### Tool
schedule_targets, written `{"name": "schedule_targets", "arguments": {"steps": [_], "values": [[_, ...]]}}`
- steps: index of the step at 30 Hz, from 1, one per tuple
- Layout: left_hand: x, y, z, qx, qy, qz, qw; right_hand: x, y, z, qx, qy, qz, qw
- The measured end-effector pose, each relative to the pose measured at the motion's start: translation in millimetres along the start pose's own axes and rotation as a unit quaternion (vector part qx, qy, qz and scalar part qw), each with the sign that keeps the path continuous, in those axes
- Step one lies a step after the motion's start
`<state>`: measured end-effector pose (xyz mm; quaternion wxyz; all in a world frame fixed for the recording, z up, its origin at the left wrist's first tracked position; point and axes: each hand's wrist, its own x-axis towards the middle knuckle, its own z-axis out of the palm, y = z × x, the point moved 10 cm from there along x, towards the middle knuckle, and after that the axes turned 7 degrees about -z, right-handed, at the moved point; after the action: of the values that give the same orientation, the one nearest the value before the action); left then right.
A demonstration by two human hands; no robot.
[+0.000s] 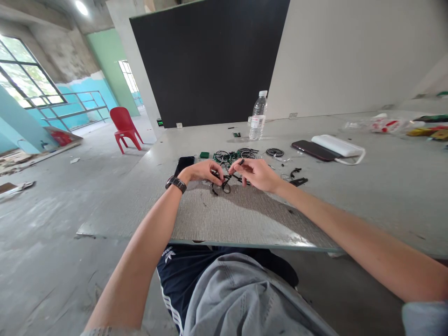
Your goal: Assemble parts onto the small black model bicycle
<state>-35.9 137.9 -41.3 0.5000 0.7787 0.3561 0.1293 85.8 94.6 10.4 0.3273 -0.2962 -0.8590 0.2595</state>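
My left hand (pixel 209 171), with a watch (pixel 176 184) on its wrist, pinches a small black model-bicycle frame (pixel 226 185) just above the table. Its thin parts are partly covered by my fingers. Opposite it, my right hand (pixel 255 173) is closed around a slim black tool (pixel 241 162), which looks like a small screwdriver; most of it is hidden by the fingers. Right behind the hands lie small spoked wheels (pixel 222 156) and green parts. Another wheel (pixel 275 152) rests farther right. Small black pieces (pixel 298 181) are scattered beside my right forearm.
A dark phone (pixel 184 164) lies left, near a green block (pixel 204 155). Behind the parts stands a clear plastic bottle (pixel 258 116). A dark phone-like slab (pixel 317 151) and a white power bank (pixel 338 145) with a strap lie right. Plastic packaging (pixel 385 123) sits at far right.
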Motion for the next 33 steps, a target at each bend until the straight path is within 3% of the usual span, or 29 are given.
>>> {"name": "schedule_targets", "arguments": {"steps": [9,24,33], "values": [[2,-5,-0.5,-0.018,-0.007,-0.014,1.0,-1,12,0,-0.017,0.019,0.039,0.999],[7,-10,-0.3,-0.037,-0.03,0.0,0.999,0,13,7,-0.015,0.006,0.033,0.999],[6,-10,1.7,-0.029,-0.035,-0.007,0.999,-1,4,0,0.011,0.053,0.016,0.998]]}}
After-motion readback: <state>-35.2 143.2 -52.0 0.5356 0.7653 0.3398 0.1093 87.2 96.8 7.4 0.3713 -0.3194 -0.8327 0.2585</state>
